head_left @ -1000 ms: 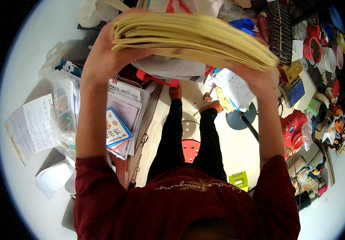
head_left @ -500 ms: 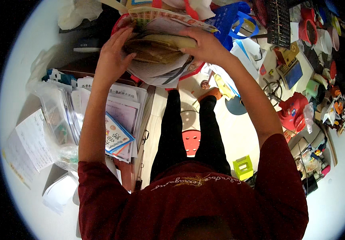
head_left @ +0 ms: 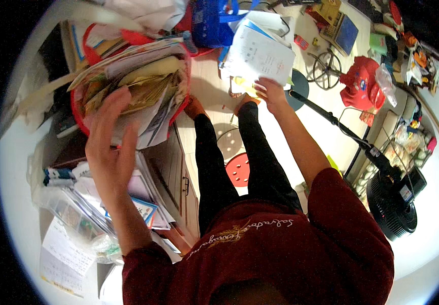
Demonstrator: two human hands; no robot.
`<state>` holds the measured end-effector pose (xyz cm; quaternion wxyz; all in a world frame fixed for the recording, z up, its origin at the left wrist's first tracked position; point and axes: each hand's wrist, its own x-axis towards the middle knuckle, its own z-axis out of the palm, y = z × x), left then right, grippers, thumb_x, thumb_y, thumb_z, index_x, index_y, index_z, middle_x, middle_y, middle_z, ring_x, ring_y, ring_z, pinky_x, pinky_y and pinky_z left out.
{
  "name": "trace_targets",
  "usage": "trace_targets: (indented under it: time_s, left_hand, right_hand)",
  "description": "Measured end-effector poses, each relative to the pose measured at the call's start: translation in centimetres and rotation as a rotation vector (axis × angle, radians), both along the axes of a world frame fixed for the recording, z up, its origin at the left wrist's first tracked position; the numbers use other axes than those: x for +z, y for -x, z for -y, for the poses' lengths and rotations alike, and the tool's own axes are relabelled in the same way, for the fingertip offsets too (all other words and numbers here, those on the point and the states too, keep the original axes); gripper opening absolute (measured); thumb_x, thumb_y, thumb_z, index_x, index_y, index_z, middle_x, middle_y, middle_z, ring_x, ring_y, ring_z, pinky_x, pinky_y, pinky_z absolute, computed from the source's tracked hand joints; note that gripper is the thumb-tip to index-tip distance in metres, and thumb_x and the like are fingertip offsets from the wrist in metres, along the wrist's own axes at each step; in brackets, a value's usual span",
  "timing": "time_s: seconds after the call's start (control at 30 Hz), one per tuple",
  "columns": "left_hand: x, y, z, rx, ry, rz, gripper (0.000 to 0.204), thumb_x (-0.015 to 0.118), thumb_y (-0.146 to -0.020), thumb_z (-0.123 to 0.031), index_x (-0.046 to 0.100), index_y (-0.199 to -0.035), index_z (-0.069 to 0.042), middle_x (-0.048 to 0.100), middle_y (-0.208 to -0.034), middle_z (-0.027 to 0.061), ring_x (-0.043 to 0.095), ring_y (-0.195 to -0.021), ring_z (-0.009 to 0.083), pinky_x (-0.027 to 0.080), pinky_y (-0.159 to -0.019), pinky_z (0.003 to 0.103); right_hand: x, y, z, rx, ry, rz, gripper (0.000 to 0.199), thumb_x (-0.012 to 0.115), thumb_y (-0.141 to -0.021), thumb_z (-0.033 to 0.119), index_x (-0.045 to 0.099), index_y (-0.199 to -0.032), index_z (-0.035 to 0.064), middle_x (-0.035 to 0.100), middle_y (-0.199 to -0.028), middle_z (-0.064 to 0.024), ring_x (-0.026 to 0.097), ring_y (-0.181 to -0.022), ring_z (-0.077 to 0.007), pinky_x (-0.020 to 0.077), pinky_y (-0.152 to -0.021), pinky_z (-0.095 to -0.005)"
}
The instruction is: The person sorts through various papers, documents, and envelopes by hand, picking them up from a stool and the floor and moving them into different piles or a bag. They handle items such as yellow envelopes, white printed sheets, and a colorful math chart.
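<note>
From where I'm standing, the two hands are at two different lots of paper. The left hand (head_left: 110, 145) is over the near-left part of a red-edged bag (head_left: 187, 94) that's crammed full. Its fingers are stretched out and loosely spread, thumb apart, so they look released, though I honestly can't tell if the tips brush anything. Inside that bag sits a bundle of tan paper (head_left: 153, 91), right in the open mouth, with white and printed sheets packed around it.

The right hand (head_left: 274, 95) is well apart from that, at the near edge of some white papers (head_left: 261, 56) out in front. Those fingers are bent at the edge, but I can't make out whether they're pinching the sheets or just touching them. Something yellow (head_left: 245, 86) pokes out just beside them.

A blue bag (head_left: 209, 23) is farther out, between the two lots of paper. Over on the left there's a cabinet (head_left: 176, 170) with a pile of papers (head_left: 150, 195) near the left forearm, plus a few handwritten sheets (head_left: 67, 249). A red stool (head_left: 238, 170) with holes in it shows between the legs. Off to the right: a red plastic bag (head_left: 359, 84) and a black fan (head_left: 389, 208).
</note>
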<state>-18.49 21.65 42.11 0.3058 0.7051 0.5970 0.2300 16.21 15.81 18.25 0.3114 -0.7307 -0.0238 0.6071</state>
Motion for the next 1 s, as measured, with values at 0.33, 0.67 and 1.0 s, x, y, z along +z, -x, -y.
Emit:
trace_targets:
  time_s: [0.33,0.67,1.0]
  left_hand:
    - [-23.0,-19.2,7.9,0.425,1.034,0.853,0.032,0.059,-0.081,-0.016,0.054,-0.108,0.001,0.056,-0.109,0.0137,0.056,-0.096,0.0194,0.044,-0.083,0.031]
    - [-46.8,-18.3,-1.0,0.334,0.422,0.209,0.062,0.065,-0.075,-0.029,0.04,-0.122,0.003,0.048,-0.12,0.0229,0.052,-0.103,0.0267,0.041,-0.086,0.033]
    - [-43.7,-21.1,-0.8,0.252,0.76,0.251,0.04,0.063,-0.073,-0.024,0.056,-0.108,-0.005,0.062,-0.096,0.0177,0.06,-0.091,0.0276,0.045,-0.079,0.034]
  right_hand:
    - [-10.2,-12.8,5.2,0.0,0.173,0.204,0.026,0.057,-0.079,0.018,0.054,-0.101,0.0049,0.058,-0.086,-0.0049,0.057,-0.076,-0.0162,0.0463,-0.065,-0.0278]
    - [-19.5,-19.2,-0.3,0.265,-0.063,0.539,0.027,0.055,-0.078,0.015,0.056,-0.1,-0.0002,0.059,-0.085,-0.0089,0.055,-0.077,-0.0173,0.0427,-0.068,-0.0286]
    - [-17.8,-18.1,0.3,0.173,-0.037,0.513,0.025,0.062,-0.071,0.016,0.058,-0.088,-0.0021,0.061,-0.08,-0.0124,0.058,-0.074,-0.0246,0.0444,-0.068,-0.0345]
